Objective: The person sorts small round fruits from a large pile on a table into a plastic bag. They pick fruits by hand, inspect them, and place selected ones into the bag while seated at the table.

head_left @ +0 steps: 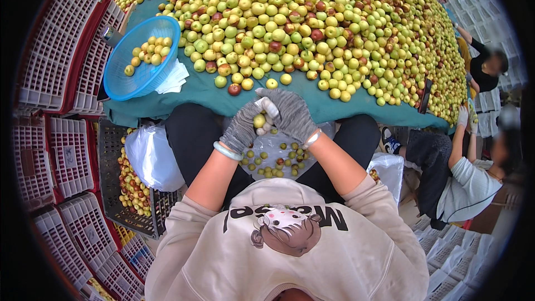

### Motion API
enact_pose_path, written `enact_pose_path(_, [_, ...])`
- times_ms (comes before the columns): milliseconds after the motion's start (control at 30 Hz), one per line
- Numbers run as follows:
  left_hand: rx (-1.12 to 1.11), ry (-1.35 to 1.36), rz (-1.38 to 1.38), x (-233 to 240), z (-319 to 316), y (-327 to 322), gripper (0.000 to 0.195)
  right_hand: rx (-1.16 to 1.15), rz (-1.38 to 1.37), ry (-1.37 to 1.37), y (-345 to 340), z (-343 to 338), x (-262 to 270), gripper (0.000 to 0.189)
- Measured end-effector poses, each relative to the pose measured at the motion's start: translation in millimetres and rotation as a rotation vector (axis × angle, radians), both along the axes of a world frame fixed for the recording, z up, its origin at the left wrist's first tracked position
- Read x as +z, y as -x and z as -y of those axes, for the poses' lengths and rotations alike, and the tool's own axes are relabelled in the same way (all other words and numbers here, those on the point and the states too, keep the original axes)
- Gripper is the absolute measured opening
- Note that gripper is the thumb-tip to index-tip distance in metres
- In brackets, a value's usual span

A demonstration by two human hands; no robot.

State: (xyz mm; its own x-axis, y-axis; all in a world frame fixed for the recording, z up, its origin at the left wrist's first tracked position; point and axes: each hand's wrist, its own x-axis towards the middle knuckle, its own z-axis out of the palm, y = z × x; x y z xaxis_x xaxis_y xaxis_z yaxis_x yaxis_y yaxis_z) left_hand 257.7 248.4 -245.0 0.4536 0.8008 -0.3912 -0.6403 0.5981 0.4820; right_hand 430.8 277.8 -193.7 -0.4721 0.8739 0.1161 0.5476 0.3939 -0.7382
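Note:
My left hand point(243, 128), in a grey knit glove with whitish fingers, is curled around a yellow-green jujube point(259, 121). Against it rests my right hand point(292, 115), gloved the same way, its fingers bent inward. Whatever may lie inside the right palm is hidden. Both hands are together above my lap, just short of the front edge of the teal cloth point(200, 104). Beyond them a large heap of jujubes point(292, 29) in green, yellow and reddish brown covers the cloth. Below the hands, several jujubes point(273, 171) lie on clear plastic sheeting between my knees.
A blue plastic colander point(115, 77) with some jujubes stands at the left, beside white papers point(173, 77) and a can point(110, 35). A black crate point(110, 192) holds jujubes and a plastic bag point(152, 156). Stacked crates point(73, 154) line the left. Two people work at right, near a phone-like dark object point(425, 96).

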Motion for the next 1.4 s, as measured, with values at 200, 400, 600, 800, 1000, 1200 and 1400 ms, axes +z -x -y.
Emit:
enact_pose_path(200, [0.451,0.02,-0.072,-1.1,-15.9,34.8,0.018,-0.123,0.528,-0.241,75.2,-97.5,-35.9,0.062])
enact_pose_path(400, [0.522,0.072,-0.194,-1.8,-17.2,26.9,0.021,-0.133,0.875,-0.04,104.9,-97.8,-7.7,0.041])
enact_pose_path(600, [0.521,0.067,-0.177,-1.2,-16.7,22.3,0.026,-0.146,0.626,0.01,26.7,-67.7,-6.8,0.021])
enact_pose_path(800, [0.439,0.111,0.063,-12.7,-5.0,7.0,0.032,-0.437,-0.075,0.275,-37.4,-46.8,-13.7,0.018])
enact_pose_path(1000, [0.461,0.213,0.497,3.2,6.8,-29.5,0.06,-0.327,-0.239,-0.202,15.7,8.3,-18.6,0.021])
enact_pose_path(1200, [0.558,0.027,0.563,-22.5,29.4,-9.7,0.061,-0.109,0.073,-0.385,57.2,49.1,-22.1,0.052])
enact_pose_path(1400, [0.641,0.147,0.563,1.8,57.4,10.7,0.058,-0.05,-0.129,-0.195,53.9,19.6,-17.8,0.045])
